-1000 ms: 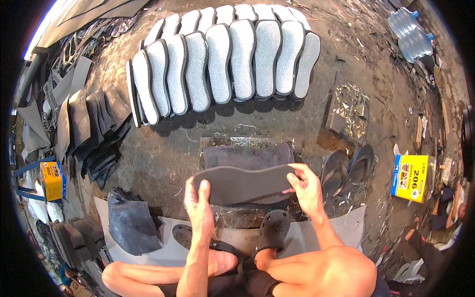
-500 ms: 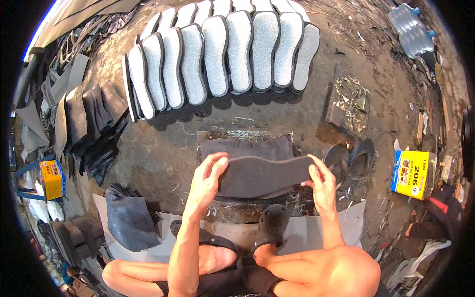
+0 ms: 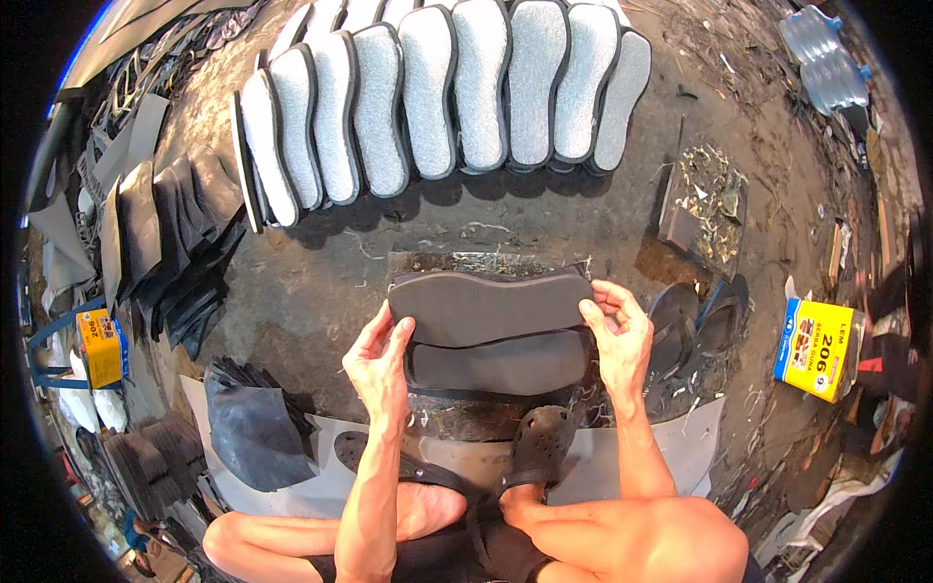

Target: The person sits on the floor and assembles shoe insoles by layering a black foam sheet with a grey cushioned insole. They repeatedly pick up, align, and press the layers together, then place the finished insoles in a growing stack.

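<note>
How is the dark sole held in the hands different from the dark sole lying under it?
The upper sole is held at both ends, by the left hand and the right hand; the lower sole lies on the work slab with no grip on it. The upper sole shows whole and looks lighter grey; the lower sole is partly covered by it and looks darker. Both are plain, sole-shaped and lie crosswise.

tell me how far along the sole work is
Done, by the look of it: a fanned row of grey-topped soles lies on the ground ahead. In hand: the left hand and right hand hold a dark sole piece by its ends, above a second dark sole on the work slab. Left: stacks of dark cut sheets lie to the left.
</note>
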